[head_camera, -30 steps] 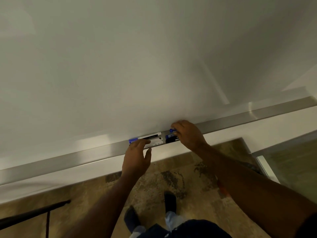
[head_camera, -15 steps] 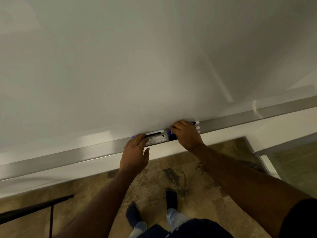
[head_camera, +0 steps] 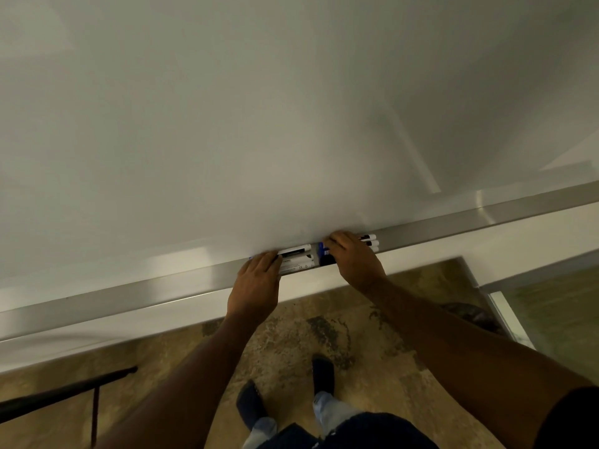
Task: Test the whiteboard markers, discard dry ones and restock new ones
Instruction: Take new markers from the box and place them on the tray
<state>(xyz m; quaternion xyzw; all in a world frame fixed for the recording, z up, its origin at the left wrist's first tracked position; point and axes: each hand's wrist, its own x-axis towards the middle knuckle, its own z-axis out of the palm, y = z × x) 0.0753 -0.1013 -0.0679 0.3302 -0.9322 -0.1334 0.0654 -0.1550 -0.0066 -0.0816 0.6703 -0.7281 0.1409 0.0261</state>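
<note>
From the head camera we look down along a whiteboard (head_camera: 259,124) to the long metal tray (head_camera: 129,294) at its bottom edge. In the tray lie two bunches of whiteboard markers, end to end. The left bunch of markers (head_camera: 296,258) is white with dark labels. The right bunch of markers (head_camera: 370,241) has blue caps (head_camera: 322,248) that point at the left bunch. The left hand (head_camera: 256,281) rests on the left ends of the left bunch with its fingers laid out fairly flat. The right hand (head_camera: 353,260) lies over the middle of the right bunch with bent fingers, and we cannot tell if it grips them. Every marker we see has its cap on, and the board shows no test lines. We think the testing is not done yet, or these are new markers being put in. We cannot tell which.
</note>
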